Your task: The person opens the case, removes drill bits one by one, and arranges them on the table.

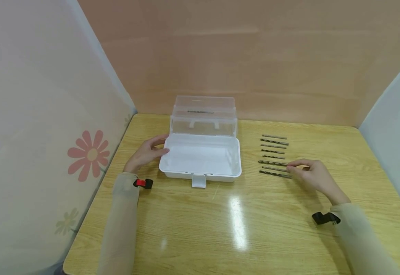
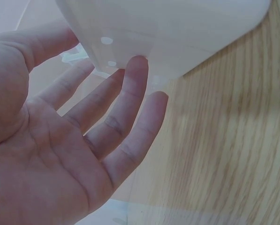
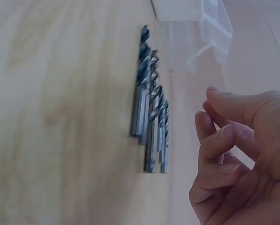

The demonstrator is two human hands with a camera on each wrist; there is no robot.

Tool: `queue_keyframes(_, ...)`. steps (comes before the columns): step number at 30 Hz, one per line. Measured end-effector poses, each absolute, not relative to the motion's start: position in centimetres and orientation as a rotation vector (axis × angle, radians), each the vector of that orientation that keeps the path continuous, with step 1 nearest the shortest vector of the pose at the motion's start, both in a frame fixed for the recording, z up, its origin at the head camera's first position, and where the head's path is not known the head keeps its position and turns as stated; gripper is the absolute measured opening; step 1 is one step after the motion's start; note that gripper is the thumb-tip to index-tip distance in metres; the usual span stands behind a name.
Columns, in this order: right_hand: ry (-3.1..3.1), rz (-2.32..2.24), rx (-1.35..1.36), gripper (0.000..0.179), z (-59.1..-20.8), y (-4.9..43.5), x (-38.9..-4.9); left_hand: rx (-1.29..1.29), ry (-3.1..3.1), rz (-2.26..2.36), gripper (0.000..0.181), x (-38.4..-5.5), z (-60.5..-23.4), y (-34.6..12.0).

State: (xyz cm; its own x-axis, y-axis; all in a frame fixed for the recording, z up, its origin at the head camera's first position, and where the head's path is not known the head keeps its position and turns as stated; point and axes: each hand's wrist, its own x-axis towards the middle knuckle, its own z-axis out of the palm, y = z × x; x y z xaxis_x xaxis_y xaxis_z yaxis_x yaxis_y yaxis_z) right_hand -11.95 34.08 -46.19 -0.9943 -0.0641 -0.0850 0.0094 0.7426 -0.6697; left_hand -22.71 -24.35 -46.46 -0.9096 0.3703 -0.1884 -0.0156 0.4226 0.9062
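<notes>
A white plastic storage box (image 1: 200, 154) stands with its clear lid (image 1: 205, 101) raised at the back. At its left side, my left hand (image 1: 148, 152) holds the wall, thumb over the rim and fingers against the outside (image 2: 135, 89). Several metal drill bits (image 1: 273, 151) lie in a rough column right of the box, most with dark spiral flutes and pale shanks. My right hand (image 1: 311, 175) is at the shank ends of the lower bits. From the right wrist, the loosely bent fingers (image 3: 219, 145) appear apart from the bits (image 3: 151, 112), with nothing between them.
Another drill bit (image 1: 200, 112) lies in the translucent upper part of the box. A white latch (image 1: 199, 181) hangs from the box's front. The wooden table (image 1: 193, 221) meets a brown backdrop (image 1: 237, 68), with a flower-patterned curtain (image 1: 49, 95) along the left.
</notes>
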Motion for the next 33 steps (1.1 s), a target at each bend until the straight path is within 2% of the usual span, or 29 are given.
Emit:
queue_keyframes(7,2.827,-1.074,-0.112,0.043,-44.1,32.6,-13.4,0.286,2.312,1.494,0.068,-22.5,-46.5,-24.1)
queue_keyframes(21,2.826,-1.032,-0.268,0.043,-37.3,26.3,-16.9,0.282,2.332,1.484,0.069,-22.3,-46.3,-24.2)
queue_keyframes(33,2.845,-1.12,-0.335,0.038,-32.4,21.8,-20.7,0.287,2.337,1.484,0.068,-22.6,-46.4,-24.2)
